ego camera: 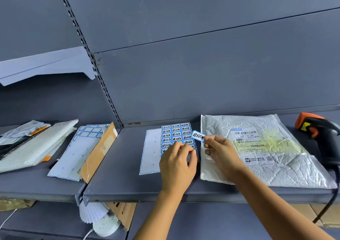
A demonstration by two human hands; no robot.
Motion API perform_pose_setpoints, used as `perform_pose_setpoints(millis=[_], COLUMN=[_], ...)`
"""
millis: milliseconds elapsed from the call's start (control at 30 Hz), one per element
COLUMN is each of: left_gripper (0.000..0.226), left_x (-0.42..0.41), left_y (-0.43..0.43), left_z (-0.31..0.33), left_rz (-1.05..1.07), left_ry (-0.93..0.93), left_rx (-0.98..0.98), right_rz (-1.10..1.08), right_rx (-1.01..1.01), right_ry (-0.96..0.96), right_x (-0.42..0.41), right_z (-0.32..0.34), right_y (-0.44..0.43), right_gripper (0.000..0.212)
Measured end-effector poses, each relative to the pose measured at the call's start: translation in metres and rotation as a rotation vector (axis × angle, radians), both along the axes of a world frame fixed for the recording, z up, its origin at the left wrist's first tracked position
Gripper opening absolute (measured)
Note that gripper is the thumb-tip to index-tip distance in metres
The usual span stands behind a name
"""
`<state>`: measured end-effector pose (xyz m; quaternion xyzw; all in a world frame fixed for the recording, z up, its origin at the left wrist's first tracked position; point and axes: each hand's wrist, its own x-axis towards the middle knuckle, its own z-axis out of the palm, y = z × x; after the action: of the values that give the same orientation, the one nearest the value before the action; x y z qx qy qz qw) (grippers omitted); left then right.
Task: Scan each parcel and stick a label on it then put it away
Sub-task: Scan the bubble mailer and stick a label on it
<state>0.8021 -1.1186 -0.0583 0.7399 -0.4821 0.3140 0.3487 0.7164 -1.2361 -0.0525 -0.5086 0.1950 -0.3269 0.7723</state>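
Step in hand: labelling. A label (198,136) is off the sheet (174,132) and in the air, not yet stuck.

- Right hand (221,148): thumb and forefinger pinch the label by its right end. The label hangs between the sheet and the parcel (287,168), near the parcel's left edge and touching neither.
- Left hand (176,163): fingers curled down on the lower part of the sheet, thumb at its right edge, holding it in place on the shelf (119,166).
- Parcel: white padded mailer, flat on the shelf just right of the sheet, waybill (248,142) face up.
- Scanner (312,129): lies at the far right beside the parcel, in neither hand. Scan likely done for this parcel, though nothing here proves it.
- A spent backing sheet (150,153) pokes out from under the sheet on the left. Other parcels (31,147) are piled well apart at the far left.

Next move, as I judge it: carry the label right, over the parcel, lay it on a bare patch clear of the waybill barcode, and press it flat. The mailer is crinkled, so it will want rubbing down. The left hand can then let go of the sheet and help put the parcel away.
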Motion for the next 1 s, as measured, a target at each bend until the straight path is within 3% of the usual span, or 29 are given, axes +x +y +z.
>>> perform_pose_setpoints(millis=[133, 333, 500, 767, 900, 1000], left_gripper=[0.022, 0.049, 0.061, 0.083, 0.084, 0.068], left_x=[-0.001, -0.033, -0.052, -0.056, -0.062, -0.067], left_y=[-0.020, -0.084, -0.118, -0.108, -0.098, -0.094], left_z=[0.010, 0.018, 0.005, -0.009, 0.000, 0.015], left_rz=[-0.163, -0.420, -0.433, -0.387, -0.366, -0.301], left_ry=[0.089, 0.111, 0.023, 0.003, 0.002, -0.034], left_rx=[0.151, 0.512, 0.841, 0.880, 0.914, 1.039], right_rz=[-0.148, -0.475, -0.560, -0.601, -0.670, -0.701], right_rx=[0.036, -0.257, -0.161, -0.213, -0.293, -0.304], right_ry=[-0.084, 0.223, 0.282, 0.347, 0.402, 0.452], right_x=[-0.027, -0.098, -0.133, -0.133, -0.136, -0.139], right_z=[0.020, 0.021, 0.014, 0.009, 0.015, 0.015], right_y=[-0.016, -0.059, -0.069, -0.083, -0.109, -0.126], right_gripper=[0.022, 0.023, 0.022, 0.018, 0.020, 0.021])
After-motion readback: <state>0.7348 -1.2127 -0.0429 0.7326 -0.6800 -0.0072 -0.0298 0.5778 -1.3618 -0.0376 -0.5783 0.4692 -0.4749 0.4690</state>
